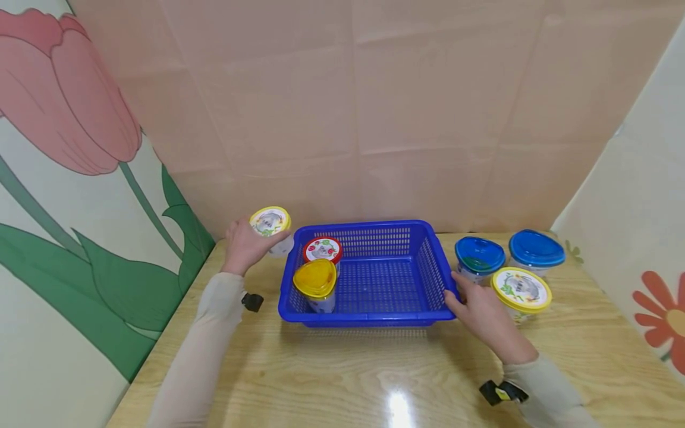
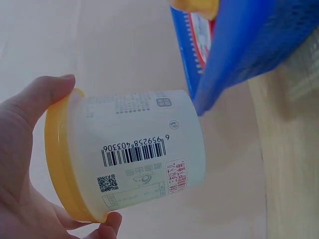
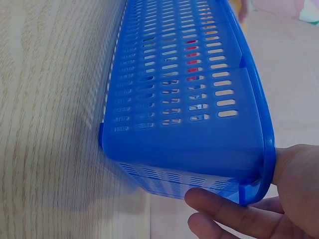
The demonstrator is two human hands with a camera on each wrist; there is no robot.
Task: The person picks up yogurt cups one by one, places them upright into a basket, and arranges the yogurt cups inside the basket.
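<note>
My left hand (image 1: pixel 247 245) grips a round tub (image 1: pixel 270 222) by its yellow lid, holding it just off the left end of a blue plastic basket (image 1: pixel 369 317). Close up in the left wrist view, the tub (image 2: pixel 134 144) has a whitish body with a barcode, and thumb and fingers lie on opposite sides of the lid. My right hand (image 1: pixel 486 310) holds the basket's right rim, its fingers against the outer side in the right wrist view. Inside the basket's left end stand a red-lidded tub (image 1: pixel 323 248) and a yellow-lidded rounded-triangular tub (image 1: pixel 316 279).
Right of the basket stand two blue-lidded tubs, one nearer (image 1: pixel 480 254) and one farther right (image 1: pixel 537 248), plus a yellow-lidded tub (image 1: pixel 521 289) beside my right hand. A wooden table (image 1: pixel 332 380) lies underneath, with a papered wall (image 1: pixel 353 119) directly behind.
</note>
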